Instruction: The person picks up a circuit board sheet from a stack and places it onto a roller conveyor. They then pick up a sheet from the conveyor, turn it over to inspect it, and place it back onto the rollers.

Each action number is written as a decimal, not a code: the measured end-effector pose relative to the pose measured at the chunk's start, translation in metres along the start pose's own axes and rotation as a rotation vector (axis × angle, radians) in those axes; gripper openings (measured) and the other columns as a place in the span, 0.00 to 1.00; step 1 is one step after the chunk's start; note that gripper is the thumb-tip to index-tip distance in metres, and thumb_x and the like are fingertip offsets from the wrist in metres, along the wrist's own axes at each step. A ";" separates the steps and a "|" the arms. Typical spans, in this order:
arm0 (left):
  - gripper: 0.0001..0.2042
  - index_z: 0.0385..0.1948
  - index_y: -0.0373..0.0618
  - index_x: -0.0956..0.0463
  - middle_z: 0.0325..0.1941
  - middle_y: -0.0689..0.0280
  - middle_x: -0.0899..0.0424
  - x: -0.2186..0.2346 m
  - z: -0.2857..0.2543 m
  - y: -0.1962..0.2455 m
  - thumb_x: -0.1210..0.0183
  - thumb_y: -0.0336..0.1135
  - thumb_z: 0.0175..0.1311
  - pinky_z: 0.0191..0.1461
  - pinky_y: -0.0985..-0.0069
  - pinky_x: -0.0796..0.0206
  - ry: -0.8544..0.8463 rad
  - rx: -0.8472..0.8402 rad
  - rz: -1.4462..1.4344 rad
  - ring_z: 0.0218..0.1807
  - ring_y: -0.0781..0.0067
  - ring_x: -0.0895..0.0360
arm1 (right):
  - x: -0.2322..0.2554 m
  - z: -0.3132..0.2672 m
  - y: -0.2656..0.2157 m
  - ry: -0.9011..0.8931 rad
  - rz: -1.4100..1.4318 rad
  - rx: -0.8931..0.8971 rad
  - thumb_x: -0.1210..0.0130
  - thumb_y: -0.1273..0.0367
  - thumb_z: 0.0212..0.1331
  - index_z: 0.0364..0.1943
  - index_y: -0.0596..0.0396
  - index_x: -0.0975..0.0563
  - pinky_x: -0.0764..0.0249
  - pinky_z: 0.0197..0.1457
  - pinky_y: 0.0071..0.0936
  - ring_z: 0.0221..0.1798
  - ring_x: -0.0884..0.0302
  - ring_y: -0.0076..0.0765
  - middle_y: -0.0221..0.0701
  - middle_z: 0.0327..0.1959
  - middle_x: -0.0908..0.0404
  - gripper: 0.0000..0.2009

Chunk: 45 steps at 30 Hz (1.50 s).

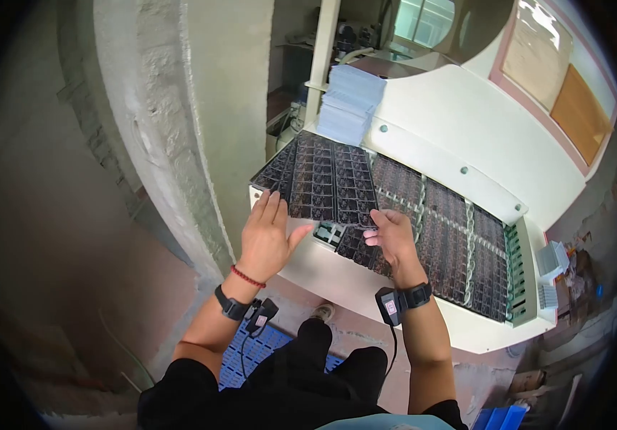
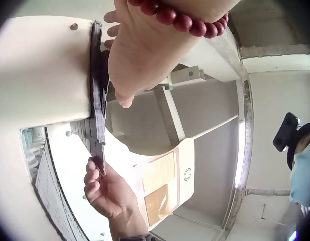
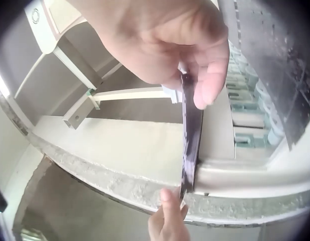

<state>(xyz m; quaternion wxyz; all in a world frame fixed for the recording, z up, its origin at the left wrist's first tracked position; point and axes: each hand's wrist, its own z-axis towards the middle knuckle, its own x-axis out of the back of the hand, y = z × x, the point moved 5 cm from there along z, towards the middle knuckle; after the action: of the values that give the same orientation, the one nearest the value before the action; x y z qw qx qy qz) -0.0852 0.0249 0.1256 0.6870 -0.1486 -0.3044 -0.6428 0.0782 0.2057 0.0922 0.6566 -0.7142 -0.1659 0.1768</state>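
Observation:
A thin dark gridded sheet (image 1: 323,179) is lifted at its near edge above the white machine bed (image 1: 337,276). My right hand (image 1: 374,223) pinches the sheet's near right corner between thumb and fingers; the right wrist view shows the right hand (image 3: 195,75) on the sheet (image 3: 191,135) edge-on. My left hand (image 1: 272,215) lies with straight fingers against the sheet's near left edge. In the left wrist view the left hand (image 2: 140,55) is beside the sheet's edge (image 2: 98,100), and the right hand (image 2: 102,186) holds the lower corner.
More dark gridded sheets (image 1: 452,244) lie in rows on the bed, beside a green comb rail (image 1: 516,272). A stack of pale blue sheets (image 1: 351,100) sits at the far end. A concrete pillar (image 1: 172,107) stands left. A blue crate (image 1: 251,355) is underfoot.

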 end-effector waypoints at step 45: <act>0.16 0.51 0.25 0.42 0.50 0.49 0.29 -0.063 -0.149 0.121 0.62 0.26 0.63 0.46 0.53 0.28 -0.899 0.958 -2.014 0.49 0.53 0.26 | 0.122 -0.231 0.137 0.226 0.275 0.118 0.51 0.71 0.60 0.39 0.63 0.28 0.28 0.25 0.14 0.22 0.26 0.18 0.29 0.26 0.23 0.09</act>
<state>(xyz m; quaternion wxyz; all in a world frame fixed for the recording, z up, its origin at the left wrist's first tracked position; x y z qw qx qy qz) 0.0675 0.0019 -0.0045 -0.3059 0.2156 -0.7042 -0.6033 0.2955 0.0483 -0.0309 0.6816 -0.7055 0.0186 0.1931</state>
